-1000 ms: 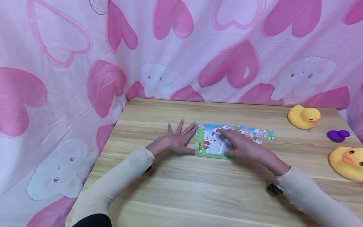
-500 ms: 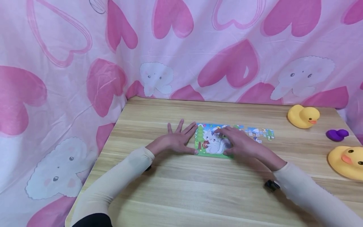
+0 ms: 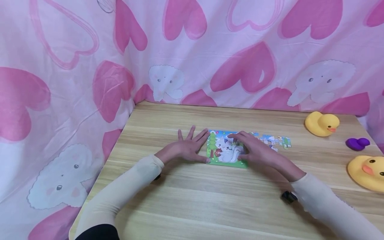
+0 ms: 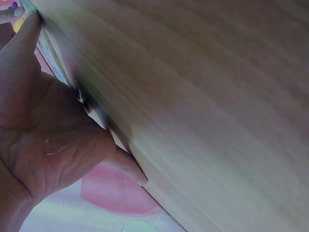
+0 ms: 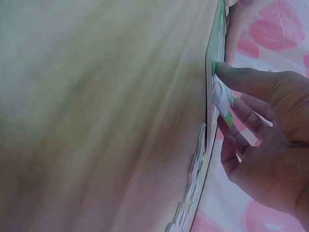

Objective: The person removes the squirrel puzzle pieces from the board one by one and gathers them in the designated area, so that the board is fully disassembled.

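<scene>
A squirrel jigsaw puzzle (image 3: 229, 155) in a green-edged board lies on the wooden table. My left hand (image 3: 187, 149) rests with fingers spread on the table, its thumb and index fingertip at the board's left edge. The left wrist view shows that palm (image 4: 43, 125) close up. Over the board's right part, my right hand (image 3: 258, 150) has its thumb and fingers bent round a jigsaw piece (image 5: 222, 99). In the right wrist view that piece stands tilted above the board between thumb and fingers. From the head view the right hand covers part of the picture.
Several loose jigsaw pieces (image 3: 284, 141) lie right of the board. Further right are a yellow duck (image 3: 321, 124), a small purple duck (image 3: 357, 143) and another yellow duck (image 3: 367, 171). A pink heart-print curtain (image 3: 186, 50) hangs behind and left of the table (image 3: 192, 206).
My right fingers have bent in more, and the thumb has shifted slightly up on the board's right part. The left hand stays in place.
</scene>
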The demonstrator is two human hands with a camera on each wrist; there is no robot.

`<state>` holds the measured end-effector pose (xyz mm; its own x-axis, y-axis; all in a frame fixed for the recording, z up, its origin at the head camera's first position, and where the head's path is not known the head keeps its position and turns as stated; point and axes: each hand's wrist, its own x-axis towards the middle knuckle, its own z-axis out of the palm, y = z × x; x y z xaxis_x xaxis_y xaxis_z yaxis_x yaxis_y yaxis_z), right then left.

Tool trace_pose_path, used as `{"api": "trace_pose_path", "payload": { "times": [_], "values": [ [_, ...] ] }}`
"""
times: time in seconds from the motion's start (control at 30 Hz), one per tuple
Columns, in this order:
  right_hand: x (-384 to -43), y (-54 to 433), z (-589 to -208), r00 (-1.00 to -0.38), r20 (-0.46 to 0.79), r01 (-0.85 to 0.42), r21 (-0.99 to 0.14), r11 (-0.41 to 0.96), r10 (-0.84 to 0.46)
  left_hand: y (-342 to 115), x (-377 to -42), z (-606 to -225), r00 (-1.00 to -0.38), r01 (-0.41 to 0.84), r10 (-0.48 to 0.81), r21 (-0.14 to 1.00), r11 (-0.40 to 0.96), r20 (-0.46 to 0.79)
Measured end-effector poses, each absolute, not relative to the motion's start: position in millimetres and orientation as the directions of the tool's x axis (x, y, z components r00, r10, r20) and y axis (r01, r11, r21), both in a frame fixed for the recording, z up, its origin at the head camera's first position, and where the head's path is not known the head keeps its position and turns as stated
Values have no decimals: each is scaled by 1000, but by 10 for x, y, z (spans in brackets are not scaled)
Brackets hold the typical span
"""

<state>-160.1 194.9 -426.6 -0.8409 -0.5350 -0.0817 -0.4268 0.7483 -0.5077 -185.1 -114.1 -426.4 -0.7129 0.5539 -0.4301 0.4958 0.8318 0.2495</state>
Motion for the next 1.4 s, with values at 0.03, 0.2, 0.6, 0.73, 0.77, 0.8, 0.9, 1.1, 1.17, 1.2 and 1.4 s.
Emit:
{"api": "trace_pose_path", "payload": {
  "times": [0.03, 0.2, 0.6, 0.73, 0.77, 0.8, 0.9, 1.1, 1.17, 1.2, 1.4],
  "values": [
    [-1617, 1963, -4268, -836, -85, -428, -517, 741, -543, -1137, -1854, -4262, -712, 497, 556, 251, 831, -429],
    [-1697, 2009, -4224, -822, -130, -389, -582, 714, -554, -1128, -1877, -4276, -711, 504, 560, 247, 827, -424],
    [-1664, 2143, -4271, -866, -74, -351, -614, 707, -494, -1101, -1886, -4282, -706, 495, 556, 257, 830, -438],
    [-1590, 2320, -4242, -892, -11, -340, -640, 689, -451, -1094, -1865, -4250, -708, 496, 555, 251, 831, -436],
    [-1571, 2378, -4229, -897, 6, -342, -644, 684, -443, -1094, -1863, -4251, -710, 496, 555, 250, 831, -435],
    [-1550, 2445, -4215, -901, 22, -343, -648, 680, -434, -1095, -1861, -4251, -711, 498, 554, 246, 832, -434],
    [-1480, 2665, -4173, -907, 67, -352, -661, 663, -415, -1103, -1858, -4255, -714, 499, 551, 238, 833, -432],
    [-1336, 3127, -4173, -928, 81, -324, -659, 678, -365, -1125, -1862, -4268, -718, 493, 545, 236, 838, -434],
    [-1302, 3269, -4207, -932, 81, -319, -650, 690, -354, -1130, -1862, -4263, -717, 492, 545, 238, 837, -434],
    [-1285, 3334, -4225, -934, 79, -314, -643, 698, -348, -1132, -1861, -4263, -717, 492, 545, 239, 837, -435],
    [-1238, 3597, -4346, -937, 67, -307, -627, 716, -343, -1125, -1861, -4269, -711, 495, 551, 245, 833, -437]
  ]
}}
